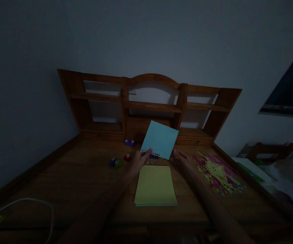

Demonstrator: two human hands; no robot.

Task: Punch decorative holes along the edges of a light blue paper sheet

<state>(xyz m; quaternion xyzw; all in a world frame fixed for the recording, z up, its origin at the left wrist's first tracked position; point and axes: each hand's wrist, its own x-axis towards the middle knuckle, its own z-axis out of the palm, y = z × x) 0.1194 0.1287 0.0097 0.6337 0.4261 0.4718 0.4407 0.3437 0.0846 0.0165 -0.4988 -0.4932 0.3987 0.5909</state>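
Dim room, pale plain wall, brown wooden worktop (90, 193) with brown wooden shelf unit (153, 106) beyond the hands. Left hand (140, 161) pinches light-blue square paper sheet (160, 139) at its lower edge, by a row of dark marks; right hand (180, 157) at its lower right corner, grip unclear. Yellow square paper stack (156, 185) lies below, between forearms. Pink and yellow plastic pieces (217, 173) right of right hand.

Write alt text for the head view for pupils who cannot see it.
A left hand holds up a square light-blue paper sheet, with the right hand at its corner, beyond a yellow-topped stack of square paper on a brown wooden desk. Thin pink and yellow pieces lie heaped at right.
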